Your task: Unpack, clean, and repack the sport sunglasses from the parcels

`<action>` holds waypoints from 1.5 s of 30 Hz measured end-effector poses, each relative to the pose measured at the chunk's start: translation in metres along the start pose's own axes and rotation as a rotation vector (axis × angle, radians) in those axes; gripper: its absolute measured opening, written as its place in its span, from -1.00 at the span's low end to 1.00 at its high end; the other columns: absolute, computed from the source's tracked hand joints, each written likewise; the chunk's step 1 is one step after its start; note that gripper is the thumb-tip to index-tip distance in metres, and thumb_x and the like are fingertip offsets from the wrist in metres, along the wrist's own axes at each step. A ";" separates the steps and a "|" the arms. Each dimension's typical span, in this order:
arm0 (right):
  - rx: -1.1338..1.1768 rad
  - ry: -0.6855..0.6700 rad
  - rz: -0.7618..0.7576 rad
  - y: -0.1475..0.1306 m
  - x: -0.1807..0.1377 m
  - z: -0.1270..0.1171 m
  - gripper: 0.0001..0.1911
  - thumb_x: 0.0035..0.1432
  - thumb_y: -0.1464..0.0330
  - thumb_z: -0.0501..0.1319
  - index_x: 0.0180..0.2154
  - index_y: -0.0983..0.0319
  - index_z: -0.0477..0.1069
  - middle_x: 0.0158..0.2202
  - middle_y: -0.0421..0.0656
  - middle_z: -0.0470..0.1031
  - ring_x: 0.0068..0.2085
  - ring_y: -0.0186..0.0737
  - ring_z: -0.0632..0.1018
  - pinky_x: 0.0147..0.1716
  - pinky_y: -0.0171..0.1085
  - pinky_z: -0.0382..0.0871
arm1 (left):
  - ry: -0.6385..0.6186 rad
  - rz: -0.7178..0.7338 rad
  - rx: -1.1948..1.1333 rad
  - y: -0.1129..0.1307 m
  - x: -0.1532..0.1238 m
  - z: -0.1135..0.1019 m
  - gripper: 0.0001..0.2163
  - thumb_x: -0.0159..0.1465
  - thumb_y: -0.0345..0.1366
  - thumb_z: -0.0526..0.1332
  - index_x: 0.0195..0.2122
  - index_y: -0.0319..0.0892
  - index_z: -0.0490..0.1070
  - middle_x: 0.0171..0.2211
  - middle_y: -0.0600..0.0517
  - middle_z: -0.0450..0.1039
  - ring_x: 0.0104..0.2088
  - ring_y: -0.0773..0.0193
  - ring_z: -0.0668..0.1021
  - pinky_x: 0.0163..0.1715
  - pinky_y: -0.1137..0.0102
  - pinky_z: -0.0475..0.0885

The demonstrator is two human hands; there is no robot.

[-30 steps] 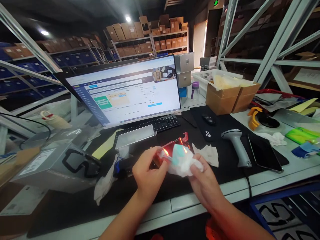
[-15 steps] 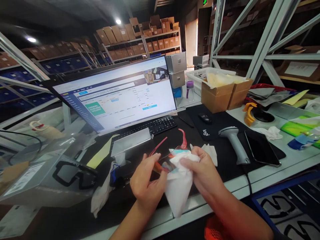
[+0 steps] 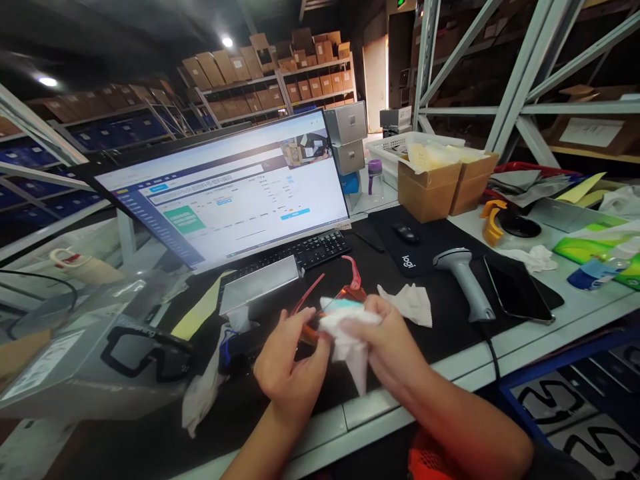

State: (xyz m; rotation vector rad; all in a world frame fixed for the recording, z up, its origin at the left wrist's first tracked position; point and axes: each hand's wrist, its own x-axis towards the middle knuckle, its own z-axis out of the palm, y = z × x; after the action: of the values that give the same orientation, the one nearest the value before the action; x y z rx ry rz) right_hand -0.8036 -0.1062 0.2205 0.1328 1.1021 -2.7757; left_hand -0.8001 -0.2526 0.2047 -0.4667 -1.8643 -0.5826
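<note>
My left hand (image 3: 290,363) is closed on a pair of red-framed glasses (image 3: 345,290), gripping them by the left end of the frame. Two thin red temple arms stick up and away from me. My right hand (image 3: 383,343) is closed round a white wipe (image 3: 345,340), pressed against the lens; part of the wipe hangs down below my fingers. Both hands hover over the black desk mat (image 3: 450,320) just in front of the keyboard (image 3: 310,250).
A monitor (image 3: 225,190) stands behind the keyboard. A crumpled tissue (image 3: 410,303), barcode scanner (image 3: 467,280), phone (image 3: 517,290) and mouse (image 3: 405,233) lie to the right. Black goggles (image 3: 145,347) on a clear bag lie left. Cardboard boxes (image 3: 443,183) and shelving stand beyond.
The glasses have turned so their temple arms point up and away. My right hand has regathered the wipe against the lens. The camera view shifted slightly rightward.
</note>
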 end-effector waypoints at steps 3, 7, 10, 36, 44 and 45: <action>0.192 0.055 0.126 -0.022 0.012 -0.003 -0.43 -0.41 0.42 0.59 -0.49 0.18 0.20 -0.49 -0.27 0.51 -0.45 -0.28 0.52 -0.37 -0.30 0.44 | -0.005 0.028 0.020 0.003 0.003 0.003 -0.72 0.10 -0.55 0.38 -0.13 -0.31 0.53 -0.28 -0.08 0.63 -0.25 0.22 0.65 0.07 0.25 0.53; 0.270 0.098 0.150 -0.017 0.015 -0.003 -0.49 -0.34 0.40 0.58 -0.39 0.19 0.32 -0.41 -0.25 0.55 -0.37 -0.25 0.56 -0.27 -0.26 0.49 | -0.008 0.018 0.017 0.001 0.000 0.005 -0.72 0.10 -0.54 0.38 -0.14 -0.30 0.53 -0.29 -0.08 0.63 -0.27 0.20 0.65 0.05 0.21 0.54; 0.163 0.112 -0.028 0.008 0.006 -0.001 -0.51 -0.26 0.34 0.57 -0.49 0.19 0.23 -0.50 -0.30 0.48 -0.49 -0.36 0.47 -0.45 -0.37 0.39 | 0.002 -0.028 0.015 -0.003 -0.004 0.004 -0.72 0.11 -0.54 0.37 -0.13 -0.27 0.53 -0.27 -0.06 0.63 -0.26 0.20 0.65 0.05 0.20 0.55; -0.353 0.375 -0.794 -0.047 -0.016 -0.063 -0.79 0.24 0.20 0.30 -0.18 0.12 0.35 -0.28 -0.25 0.42 -0.28 -0.31 0.47 -0.20 -0.31 0.37 | -0.059 -0.144 -0.117 -0.005 0.002 -0.003 -0.80 0.19 -0.46 0.31 -0.15 -0.18 0.53 -0.29 0.04 0.61 -0.29 0.25 0.64 -0.02 0.25 0.57; -1.190 -0.231 -1.185 -0.014 -0.033 -0.032 -0.55 0.19 0.58 0.19 0.01 -0.04 0.45 0.13 -0.18 0.53 0.32 0.01 0.34 0.34 0.13 0.06 | -0.162 -0.067 -0.170 0.012 0.015 -0.004 -0.83 0.22 -0.42 0.28 -0.16 -0.17 0.54 -0.30 0.01 0.62 -0.33 0.23 0.64 -0.09 0.28 0.57; -1.272 -0.397 -1.139 -0.010 -0.031 -0.028 -0.49 0.20 0.59 0.17 0.07 -0.04 0.43 0.20 -0.20 0.48 0.34 -0.01 0.30 0.37 0.12 0.01 | -0.170 -0.059 -0.184 0.013 0.015 -0.004 -0.83 0.24 -0.42 0.26 -0.16 -0.17 0.54 -0.29 0.00 0.62 -0.32 0.23 0.64 -0.09 0.27 0.57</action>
State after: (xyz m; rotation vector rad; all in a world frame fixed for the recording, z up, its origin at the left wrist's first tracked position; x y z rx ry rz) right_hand -0.7740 -0.0764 0.2115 -1.4424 3.0579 -1.7421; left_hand -0.7948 -0.2442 0.2224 -0.5996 -1.9995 -0.7787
